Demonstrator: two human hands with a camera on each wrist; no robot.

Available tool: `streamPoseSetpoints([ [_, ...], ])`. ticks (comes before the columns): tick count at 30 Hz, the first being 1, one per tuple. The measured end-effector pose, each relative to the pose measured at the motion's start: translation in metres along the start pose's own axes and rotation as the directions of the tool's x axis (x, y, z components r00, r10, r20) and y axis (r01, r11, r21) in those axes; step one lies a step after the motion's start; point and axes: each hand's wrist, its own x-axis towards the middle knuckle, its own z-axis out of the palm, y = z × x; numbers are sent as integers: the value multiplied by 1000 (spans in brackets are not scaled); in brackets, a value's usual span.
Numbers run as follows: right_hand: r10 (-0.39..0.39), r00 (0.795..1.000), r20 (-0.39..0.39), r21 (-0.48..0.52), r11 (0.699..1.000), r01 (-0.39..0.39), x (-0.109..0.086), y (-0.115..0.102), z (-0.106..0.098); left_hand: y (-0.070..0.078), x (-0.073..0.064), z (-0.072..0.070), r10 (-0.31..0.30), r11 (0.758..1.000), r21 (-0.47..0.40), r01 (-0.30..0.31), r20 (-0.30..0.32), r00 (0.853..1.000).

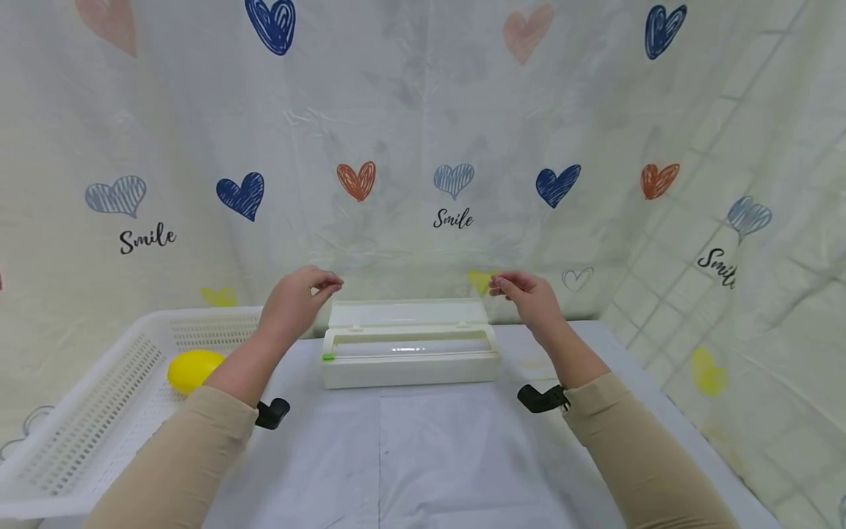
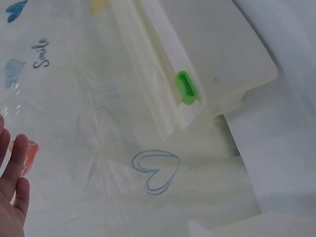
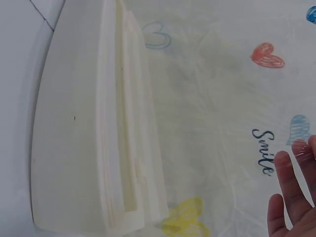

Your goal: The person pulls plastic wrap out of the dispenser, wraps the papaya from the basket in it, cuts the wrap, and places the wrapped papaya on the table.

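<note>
A white plastic wrap dispenser (image 1: 411, 369) stands on the table with its lid (image 1: 407, 314) tipped back, a roll visible inside. A green slider (image 2: 186, 88) sits at its left end. My left hand (image 1: 299, 300), raised above the dispenser's left side, pinches with thumb and fingers. Across from it, my right hand (image 1: 529, 300) pinches likewise beyond the right end. Clear plastic wrap (image 3: 301, 147) glints at the right fingertips, and similar streaks show near the left fingers. Most of the wrap is too transparent to make out between the hands.
A white perforated basket (image 1: 86, 389) stands at the left under my left forearm, with a yellow rounded object (image 1: 193, 369) in it. Behind the table hangs a curtain (image 1: 396, 95) printed with hearts. A white cloth (image 1: 436, 455) covers the table.
</note>
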Motion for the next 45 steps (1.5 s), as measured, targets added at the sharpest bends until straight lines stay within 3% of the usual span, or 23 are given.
streamPoseSetpoints([
  [5,-17,1000,13,1,1000,17,1,-11,-3,3,2,-5,45,999,14,-44,-58,997],
  [17,-57,998,-16,-12,998,57,2,-24,-9,13,6,-17,80,996,54,-73,-139,987],
  [36,-142,988,-64,50,988,146,-3,-49,-18,29,8,-37,122,992,70,-109,-211,970],
  [45,-141,985,-100,72,986,148,-6,-65,-20,37,11,-47,118,992,73,-104,-234,965],
])
